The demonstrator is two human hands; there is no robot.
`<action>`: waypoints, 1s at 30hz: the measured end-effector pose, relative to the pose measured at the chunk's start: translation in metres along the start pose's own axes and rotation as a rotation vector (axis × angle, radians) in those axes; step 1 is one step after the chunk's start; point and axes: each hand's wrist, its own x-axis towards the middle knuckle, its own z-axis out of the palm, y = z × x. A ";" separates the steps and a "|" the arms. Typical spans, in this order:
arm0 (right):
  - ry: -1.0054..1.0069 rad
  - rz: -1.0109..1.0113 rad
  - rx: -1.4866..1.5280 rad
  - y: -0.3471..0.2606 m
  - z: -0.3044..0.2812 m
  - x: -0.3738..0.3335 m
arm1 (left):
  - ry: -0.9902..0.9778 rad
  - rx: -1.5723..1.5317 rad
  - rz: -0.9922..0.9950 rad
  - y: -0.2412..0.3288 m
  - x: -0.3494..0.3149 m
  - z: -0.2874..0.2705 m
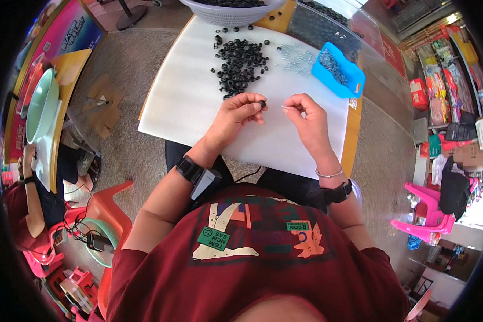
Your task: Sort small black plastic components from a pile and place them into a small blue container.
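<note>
Over the white-topped table (pixel 177 102), my left hand (pixel 238 115) pinches a small round black part (pixel 262 104) between thumb and fingertips. Facing it a short gap away, my right hand (pixel 309 119) is closed on a thin, shiny metal pin (pixel 284 106); its exact kind is too small to tell. Just beyond my left hand lies a loose pile of black parts (pixel 240 63) of the same sort. Many thin, clear or silvery pieces (pixel 297 58) are scattered farther back. At the right, a blue tray (pixel 352 88) holds more of the small metal pieces (pixel 331 67).
A grey basket (pixel 233 16) full of black parts stands at the far edge. Black parts also lie under a clear sheet (pixel 322 32) at the back right. To the left, another person's hand (pixel 29 155) is beside a green basin (pixel 44 104). A pink stool (pixel 426 209) stands right.
</note>
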 end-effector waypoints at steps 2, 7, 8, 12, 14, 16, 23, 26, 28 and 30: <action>-0.046 -0.035 0.027 -0.009 0.013 0.003 | -0.018 0.009 0.015 -0.002 0.000 -0.004; -0.082 -0.108 -0.019 -0.009 0.026 0.010 | -0.010 0.037 0.014 0.000 -0.003 -0.003; -0.081 -0.131 -0.051 -0.008 0.026 0.010 | -0.018 0.025 0.014 0.001 -0.002 -0.002; -0.096 -0.125 -0.084 -0.008 0.024 0.007 | -0.019 0.036 0.004 -0.002 -0.002 -0.003; -0.106 -0.117 -0.056 -0.010 0.024 0.006 | -0.023 0.042 0.004 -0.002 -0.002 -0.003; -0.115 -0.128 -0.055 -0.012 0.025 0.006 | -0.027 0.048 0.011 -0.004 -0.001 -0.004; -0.144 -0.019 -0.003 -0.014 0.026 0.007 | -0.036 0.064 0.012 -0.003 -0.001 -0.004; -0.211 0.074 0.132 -0.007 0.023 0.011 | -0.058 0.074 0.013 -0.004 0.000 -0.004; -0.259 0.100 0.220 -0.005 0.021 0.012 | -0.064 0.084 0.013 0.001 -0.002 -0.001; -0.273 0.125 0.285 -0.002 0.020 0.014 | -0.069 0.085 0.011 0.002 -0.002 -0.001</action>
